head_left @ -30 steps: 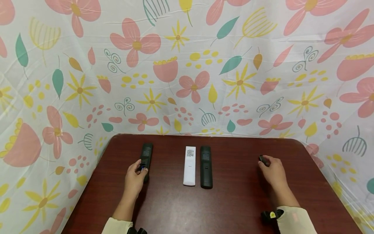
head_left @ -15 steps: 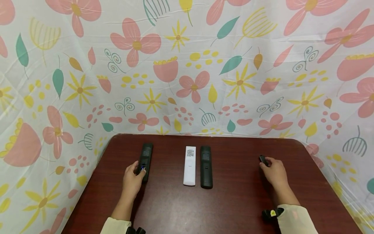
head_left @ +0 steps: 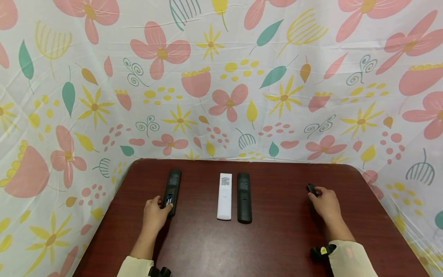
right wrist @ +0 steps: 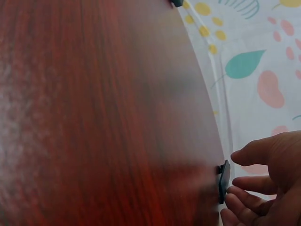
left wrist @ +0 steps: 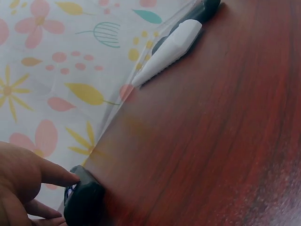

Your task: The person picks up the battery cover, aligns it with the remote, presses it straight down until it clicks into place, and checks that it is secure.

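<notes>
At the table's left, a black remote control (head_left: 175, 181) lies back up with its battery compartment uncovered and batteries (head_left: 169, 201) in it. My left hand (head_left: 154, 215) holds its lower part, thumb over the remote and fingers along the left side; the left wrist view shows the thumb tip on the remote's end (left wrist: 86, 200). Far to the right, my right hand (head_left: 327, 204) holds a small black battery cover (head_left: 312, 189) at the fingertips. In the right wrist view the cover (right wrist: 225, 182) is seen edge-on, by the thumb and fingers.
A white remote control (head_left: 225, 200) and another black remote control (head_left: 244, 202) lie side by side mid-table, backs up, covers on. The brown table (head_left: 277, 246) meets a flowered cloth (head_left: 228, 57) at the back and sides.
My left hand has drawn slightly left and toward me, and its fingers have come off the compartment, so the batteries show more. The right hand stays almost still with the cover.
</notes>
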`<move>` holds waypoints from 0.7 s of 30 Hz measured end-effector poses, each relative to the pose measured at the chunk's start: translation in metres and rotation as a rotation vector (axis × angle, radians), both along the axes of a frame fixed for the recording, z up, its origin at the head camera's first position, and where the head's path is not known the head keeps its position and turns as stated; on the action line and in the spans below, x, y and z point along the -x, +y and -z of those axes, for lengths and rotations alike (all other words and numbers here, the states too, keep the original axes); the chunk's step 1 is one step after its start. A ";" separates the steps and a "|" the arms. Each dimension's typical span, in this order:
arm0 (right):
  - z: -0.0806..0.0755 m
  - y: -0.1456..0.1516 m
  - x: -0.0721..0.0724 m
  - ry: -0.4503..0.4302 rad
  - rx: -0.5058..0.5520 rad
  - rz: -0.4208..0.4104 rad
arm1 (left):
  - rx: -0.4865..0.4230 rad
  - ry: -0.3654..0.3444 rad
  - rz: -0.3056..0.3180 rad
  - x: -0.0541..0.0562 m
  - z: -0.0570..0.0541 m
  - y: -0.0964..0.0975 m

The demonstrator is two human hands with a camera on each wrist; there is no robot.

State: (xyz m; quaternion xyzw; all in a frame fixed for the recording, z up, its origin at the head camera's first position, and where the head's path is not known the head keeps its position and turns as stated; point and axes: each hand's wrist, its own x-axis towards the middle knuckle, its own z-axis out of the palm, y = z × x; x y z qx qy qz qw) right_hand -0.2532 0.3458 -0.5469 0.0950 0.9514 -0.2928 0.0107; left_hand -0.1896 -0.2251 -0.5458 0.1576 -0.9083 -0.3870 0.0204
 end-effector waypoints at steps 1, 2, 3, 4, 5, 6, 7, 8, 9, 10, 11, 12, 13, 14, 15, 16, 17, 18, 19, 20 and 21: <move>0.000 0.000 0.000 0.004 -0.003 -0.001 | 0.006 -0.004 0.002 0.000 0.000 0.000; 0.000 0.000 0.000 0.008 -0.005 -0.001 | 0.010 -0.009 0.004 0.000 0.000 0.000; 0.000 0.000 0.001 0.013 -0.008 0.000 | 0.011 -0.012 0.005 0.001 0.000 0.000; 0.000 0.000 0.001 0.018 -0.015 0.000 | 0.016 -0.011 0.006 0.001 0.000 0.000; 0.000 0.000 0.001 0.020 -0.020 0.001 | 0.021 -0.014 0.007 0.002 0.000 0.000; 0.001 0.001 0.002 0.024 -0.025 0.002 | 0.024 -0.013 0.009 0.002 0.000 0.000; 0.001 0.001 0.002 0.028 -0.030 0.003 | 0.028 -0.016 0.011 0.002 0.000 0.000; 0.002 0.001 0.003 0.030 -0.036 0.004 | 0.031 -0.018 0.011 0.003 0.000 0.000; 0.002 0.002 0.003 0.032 -0.040 0.005 | 0.035 -0.021 0.012 0.003 -0.001 0.000; 0.002 0.002 0.004 0.033 -0.047 0.004 | 0.039 -0.025 0.014 0.003 -0.001 0.000; 0.003 0.003 0.004 0.033 -0.051 0.004 | 0.039 -0.034 0.018 0.003 -0.001 0.000; 0.003 0.003 0.004 0.035 -0.055 0.005 | 0.039 -0.039 0.020 0.003 -0.002 -0.001; 0.003 0.003 0.004 0.034 -0.056 0.005 | 0.039 -0.046 0.023 0.004 -0.002 -0.001; 0.003 0.004 0.004 0.030 -0.058 0.007 | 0.038 -0.052 0.026 0.004 -0.002 -0.001; 0.003 0.004 0.005 0.030 -0.058 0.008 | 0.037 -0.056 0.027 0.004 -0.002 -0.001; 0.003 0.004 0.005 0.028 -0.058 0.009 | 0.037 -0.059 0.028 0.005 -0.002 -0.002; 0.004 0.004 0.005 0.026 -0.057 0.011 | 0.035 -0.062 0.027 0.005 -0.002 -0.002; 0.004 0.004 0.005 0.025 -0.057 0.014 | 0.034 -0.066 0.027 0.006 -0.002 -0.003; 0.004 0.005 0.006 0.024 -0.058 0.016 | 0.034 -0.069 0.027 0.006 -0.002 -0.003; 0.004 0.005 0.006 0.025 -0.060 0.017 | 0.033 -0.072 0.028 0.006 -0.002 -0.003; 0.005 0.005 0.006 0.026 -0.062 0.017 | 0.033 -0.074 0.029 0.007 -0.002 -0.004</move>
